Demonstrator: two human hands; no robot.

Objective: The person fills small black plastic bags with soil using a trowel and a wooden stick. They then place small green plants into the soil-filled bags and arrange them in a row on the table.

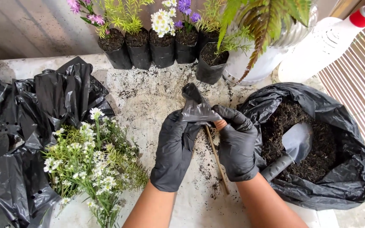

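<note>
A pale, soil-strewn desk (157,101) is carrying everything here, and a heap of empty black plastic bags (30,126) is sprawling over its left side. On the right, an open black sack of dark potting soil (317,143) is sitting with a grey trowel (294,145) lying in it, blade up on the soil. A bunch of small white-flowered plants (91,164) is lying loose on the desk, just beside the bag heap, and along the far edge a row of filled black nursery bags (161,46) with pink, white and purple flowers is standing next to a white pot (254,63) and a white spray bottle (330,42). At the centre, both hands are wearing black gloves: the left hand (175,150) and the right hand (237,141) are gripping a small black plastic bag (195,107) between them, their fingers closed on its crumpled plastic and holding it just above the desk. A thin wooden stick (217,158) is lying on the desk beneath the hands. By my judgement the small bag is being worked open; the next move calls for parting its mouth wide enough to take soil.
</note>
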